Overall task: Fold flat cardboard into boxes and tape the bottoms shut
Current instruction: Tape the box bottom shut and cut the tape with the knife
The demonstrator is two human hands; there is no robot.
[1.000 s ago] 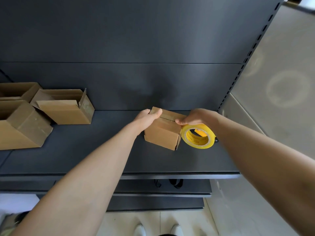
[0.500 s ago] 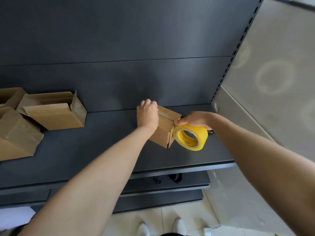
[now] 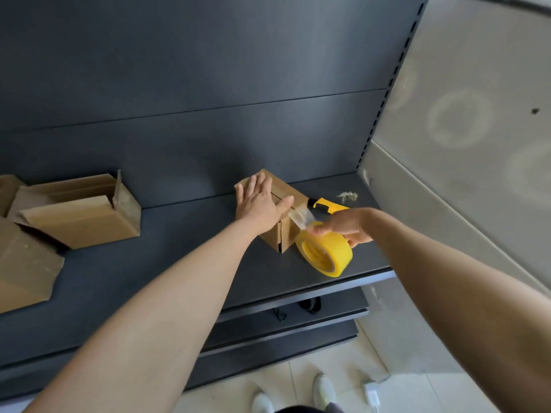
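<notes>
Since a second ago the right hand (image 3: 343,226) has pulled the yellow tape roll (image 3: 325,253) away from the small box (image 3: 283,222), and a clear strip of tape (image 3: 301,216) now stretches between them. The left hand (image 3: 259,201) has spread flat, fingers wide, palm pressed on the box top with the thumb pinning the strip's end. The right hand grips the roll from above, just right of the box. The box sits on the dark shelf (image 3: 179,263) near its right end. Behind the roll lies a yellow utility knife (image 3: 328,206). Folded open boxes (image 3: 80,216) rest well apart at the left.
</notes>
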